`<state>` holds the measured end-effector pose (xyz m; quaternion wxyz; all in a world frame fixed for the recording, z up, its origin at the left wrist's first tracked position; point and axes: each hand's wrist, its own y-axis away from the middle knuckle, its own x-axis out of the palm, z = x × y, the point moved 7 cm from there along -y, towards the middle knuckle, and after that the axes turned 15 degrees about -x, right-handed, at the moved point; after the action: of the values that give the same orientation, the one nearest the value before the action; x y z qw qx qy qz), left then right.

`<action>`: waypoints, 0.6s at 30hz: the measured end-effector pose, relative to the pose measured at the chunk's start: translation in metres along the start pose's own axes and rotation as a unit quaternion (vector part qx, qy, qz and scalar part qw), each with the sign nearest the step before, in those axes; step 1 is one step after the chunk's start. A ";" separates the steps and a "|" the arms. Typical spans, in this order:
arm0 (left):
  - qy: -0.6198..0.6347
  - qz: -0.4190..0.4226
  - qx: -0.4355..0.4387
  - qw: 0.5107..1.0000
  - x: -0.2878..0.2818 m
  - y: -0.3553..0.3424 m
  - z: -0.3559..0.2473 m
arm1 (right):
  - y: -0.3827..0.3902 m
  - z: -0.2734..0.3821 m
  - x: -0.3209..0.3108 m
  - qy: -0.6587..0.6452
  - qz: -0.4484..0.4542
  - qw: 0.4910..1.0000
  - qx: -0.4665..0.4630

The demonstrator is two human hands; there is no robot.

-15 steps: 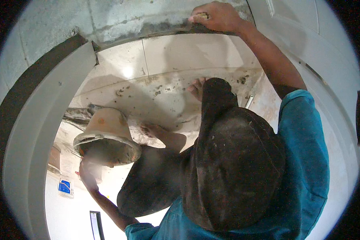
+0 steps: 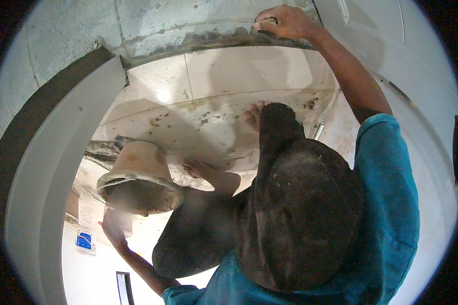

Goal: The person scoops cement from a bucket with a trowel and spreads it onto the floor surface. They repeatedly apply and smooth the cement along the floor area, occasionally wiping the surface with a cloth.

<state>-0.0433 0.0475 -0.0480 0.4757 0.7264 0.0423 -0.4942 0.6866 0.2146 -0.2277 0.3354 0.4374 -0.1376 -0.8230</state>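
Note:
My right hand (image 2: 285, 23) is at the far side, closed around a small tan lump (image 2: 272, 21) of unclear kind. It presses at the base of a grey tiled surface (image 2: 168, 20), where a dark, wet-looking strip (image 2: 213, 39) runs along the pale floor tiles (image 2: 249, 66). At the left, my left hand (image 2: 114, 229) is beside the rim of a mortar-crusted bucket (image 2: 142, 162), whose mouth faces me. Haze blurs that hand; one finger sticks out, and whether it grips anything cannot be told.
My bent knees in dark trousers (image 2: 300, 218) fill the middle. A white door frame (image 2: 66, 122) curves along the left, and a white panelled door (image 2: 392, 46) stands at the right. Dirt specks mark the floor. A blue-and-white item (image 2: 85, 241) lies at lower left.
My right hand has slid a little to the right along the dark strip. The left hand is slightly lower against the bucket's rim. The whole view has shifted slightly.

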 end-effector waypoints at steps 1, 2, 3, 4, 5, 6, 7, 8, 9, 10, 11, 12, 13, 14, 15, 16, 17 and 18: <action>0.012 0.004 0.027 1.000 0.002 0.002 -0.003 | 0.001 -0.004 0.001 -0.035 0.005 0.999 0.005; 0.030 0.019 0.041 0.999 0.002 0.001 -0.008 | 0.001 -0.008 -0.001 -0.067 0.005 0.998 0.010; -0.006 0.023 0.019 1.000 0.004 -0.001 -0.010 | 0.000 -0.002 -0.004 -0.090 -0.009 0.994 -0.054; -0.034 0.039 -0.018 0.998 0.001 0.001 -0.012 | -0.001 0.005 -0.009 -0.107 -0.023 0.987 -0.116; -0.074 0.031 -0.023 0.997 0.001 0.002 -0.020 | -0.001 0.007 -0.013 -0.103 -0.019 0.984 -0.146; -0.072 0.094 -0.011 0.993 0.009 0.004 -0.031 | 0.000 0.008 -0.019 -0.149 -0.027 0.978 -0.145; -0.043 0.137 0.086 0.986 0.013 0.011 -0.053 | 0.007 0.007 -0.018 -0.177 -0.018 0.978 -0.109; 0.097 0.182 0.129 0.970 0.019 0.018 -0.069 | 0.013 0.012 -0.018 -0.222 -0.019 0.971 -0.092; 0.068 0.117 0.008 0.991 0.015 0.017 -0.059 | 0.019 0.015 -0.019 -0.254 -0.024 0.965 -0.053; 0.071 0.167 0.048 0.982 0.012 0.026 -0.071 | 0.023 0.027 -0.018 -0.315 -0.035 0.947 -0.048; 0.096 0.166 0.017 0.981 0.009 0.029 -0.072 | 0.024 0.047 -0.021 -0.308 -0.054 0.946 -0.091; 0.115 0.153 0.004 0.981 0.010 0.032 -0.074 | 0.030 0.059 -0.027 -0.339 -0.058 0.936 -0.077; 0.164 0.133 0.022 0.977 0.012 0.039 -0.079 | 0.037 0.070 -0.032 -0.369 -0.062 0.925 -0.062; 0.199 0.108 0.039 0.973 0.014 0.049 -0.081 | 0.054 0.076 -0.024 -0.426 -0.043 0.903 0.041; 0.230 0.084 0.053 0.968 0.015 0.058 -0.083 | 0.064 0.093 -0.033 -0.383 -0.058 0.922 0.004; 0.268 0.118 0.022 0.956 0.023 0.069 -0.079 | 0.079 0.109 -0.041 -0.336 -0.068 0.939 -0.020; 0.243 0.111 0.026 0.963 0.027 0.080 -0.077 | 0.094 0.126 -0.048 -0.290 -0.078 0.953 -0.044; 0.161 0.135 0.040 0.977 0.031 0.104 -0.072 | 0.112 0.141 -0.050 -0.296 -0.087 0.950 -0.054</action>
<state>0.0764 0.0311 0.0002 0.4957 0.8138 0.0000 -0.3032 0.6404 0.1564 -0.0562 0.2296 0.1660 -0.1477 -0.9476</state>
